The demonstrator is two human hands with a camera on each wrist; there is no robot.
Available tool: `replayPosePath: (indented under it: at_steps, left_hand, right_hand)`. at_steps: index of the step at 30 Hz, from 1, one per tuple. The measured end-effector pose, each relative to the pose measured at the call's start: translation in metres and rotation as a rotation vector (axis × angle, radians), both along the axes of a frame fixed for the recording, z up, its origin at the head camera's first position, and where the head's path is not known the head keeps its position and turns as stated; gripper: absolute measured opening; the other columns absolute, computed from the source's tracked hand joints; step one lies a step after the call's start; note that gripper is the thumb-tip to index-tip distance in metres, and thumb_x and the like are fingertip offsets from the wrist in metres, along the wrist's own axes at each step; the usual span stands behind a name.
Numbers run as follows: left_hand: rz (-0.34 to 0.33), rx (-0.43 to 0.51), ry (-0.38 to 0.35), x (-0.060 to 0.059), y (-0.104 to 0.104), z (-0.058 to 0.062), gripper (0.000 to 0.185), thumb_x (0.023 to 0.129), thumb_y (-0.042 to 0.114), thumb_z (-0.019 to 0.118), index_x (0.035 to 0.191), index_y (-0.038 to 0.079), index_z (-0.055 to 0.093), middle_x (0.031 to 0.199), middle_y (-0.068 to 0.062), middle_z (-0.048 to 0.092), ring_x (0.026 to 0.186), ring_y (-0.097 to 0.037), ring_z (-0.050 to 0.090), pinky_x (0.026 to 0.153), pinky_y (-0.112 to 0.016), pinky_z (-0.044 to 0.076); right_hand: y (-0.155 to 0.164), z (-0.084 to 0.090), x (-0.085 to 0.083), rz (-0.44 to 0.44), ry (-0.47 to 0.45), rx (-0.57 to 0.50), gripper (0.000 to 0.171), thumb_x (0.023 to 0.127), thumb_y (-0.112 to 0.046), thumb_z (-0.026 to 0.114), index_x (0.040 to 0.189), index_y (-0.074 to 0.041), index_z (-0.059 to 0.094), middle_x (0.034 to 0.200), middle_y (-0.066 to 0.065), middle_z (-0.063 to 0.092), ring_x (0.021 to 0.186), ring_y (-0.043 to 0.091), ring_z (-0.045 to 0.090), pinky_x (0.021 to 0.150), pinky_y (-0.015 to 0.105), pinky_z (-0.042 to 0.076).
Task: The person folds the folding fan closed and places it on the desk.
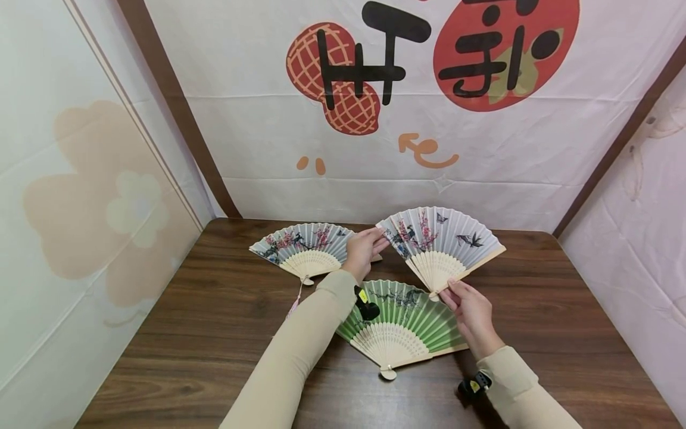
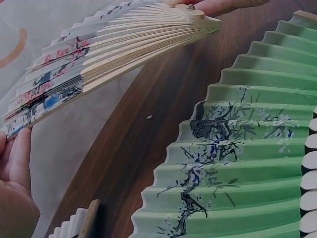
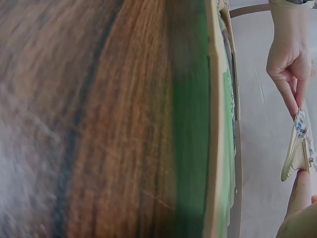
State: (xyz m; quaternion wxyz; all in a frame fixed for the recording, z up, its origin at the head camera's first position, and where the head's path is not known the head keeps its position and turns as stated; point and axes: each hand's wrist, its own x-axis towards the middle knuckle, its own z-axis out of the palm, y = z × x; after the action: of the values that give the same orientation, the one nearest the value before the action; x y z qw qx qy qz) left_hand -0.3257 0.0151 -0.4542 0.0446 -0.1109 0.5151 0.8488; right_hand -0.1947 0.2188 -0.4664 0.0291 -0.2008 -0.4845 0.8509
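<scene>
From the head view, the left hand (image 1: 363,250) pinched the far-right white fan's (image 1: 442,241) left edge and the right hand (image 1: 471,313) its pivot, lifted above the green fan (image 1: 399,325); the left wrist view showed thin ribs (image 2: 143,42) likely to tear if overspread; the right wrist view showed only fingertips (image 3: 292,99) pinching, so it could slip.

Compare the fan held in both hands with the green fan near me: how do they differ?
The held fan has a pale leaf with birds and pink blossoms; the green fan carries a dark branch. The held one is lifted, left hand at its edge, right hand at its pivot; the green one lies on the table. Both are spread open.
</scene>
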Motion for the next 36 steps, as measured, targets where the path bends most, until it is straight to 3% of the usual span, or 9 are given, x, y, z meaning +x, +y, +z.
replayPosePath:
  at_steps: [8,17,28,31,36]
  left_hand:
    - [-0.012,0.002,0.019,-0.0044,0.0010,-0.0003,0.031,0.095,0.001,0.061,0.124,-0.011,0.062,0.123,-0.029,0.065,0.078,-0.015,0.073,0.084,-0.029,0.063]
    - [-0.041,-0.027,0.020,-0.0027,-0.0016,0.0009,0.031,0.096,0.004,0.062,0.125,-0.008,0.062,0.123,-0.025,0.067,0.080,-0.014,0.073,0.085,-0.028,0.063]
    - [-0.012,-0.009,0.016,-0.0021,-0.0016,0.0013,0.028,0.094,0.002,0.065,0.120,-0.010,0.065,0.090,-0.011,0.070,0.070,-0.012,0.071,0.081,-0.029,0.064]
    - [-0.017,-0.018,0.014,-0.0022,-0.0024,0.0018,0.028,0.095,0.003,0.065,0.119,-0.009,0.065,0.094,-0.013,0.072,0.072,-0.012,0.072,0.082,-0.029,0.064]
    - [-0.046,-0.066,0.007,-0.0015,-0.0048,0.0023,0.028,0.096,0.007,0.064,0.121,-0.004,0.066,0.114,-0.019,0.071,0.087,-0.018,0.075,0.085,-0.029,0.063]
  right_hand:
    - [-0.0019,-0.0003,-0.0004,0.009,0.010,0.023,0.035,0.101,0.000,0.052,0.075,-0.016,0.070,0.070,-0.004,0.072,0.071,0.004,0.072,0.076,0.019,0.062]
    - [-0.0028,-0.0034,-0.0007,0.018,0.010,0.060,0.035,0.100,-0.001,0.052,0.075,-0.017,0.071,0.071,-0.005,0.072,0.072,0.004,0.072,0.079,0.019,0.062]
    - [-0.0067,-0.0043,0.0005,0.022,0.010,0.061,0.033,0.100,0.000,0.053,0.075,-0.015,0.069,0.071,-0.004,0.070,0.072,0.004,0.072,0.079,0.019,0.062]
    - [-0.0076,-0.0038,0.0012,0.025,0.012,0.060,0.033,0.100,0.000,0.053,0.075,-0.015,0.068,0.070,-0.005,0.070,0.071,0.005,0.072,0.079,0.019,0.062]
    - [-0.0092,-0.0035,0.0016,0.033,0.009,0.064,0.033,0.100,0.000,0.053,0.075,-0.015,0.068,0.070,-0.005,0.070,0.072,0.004,0.071,0.079,0.019,0.062]
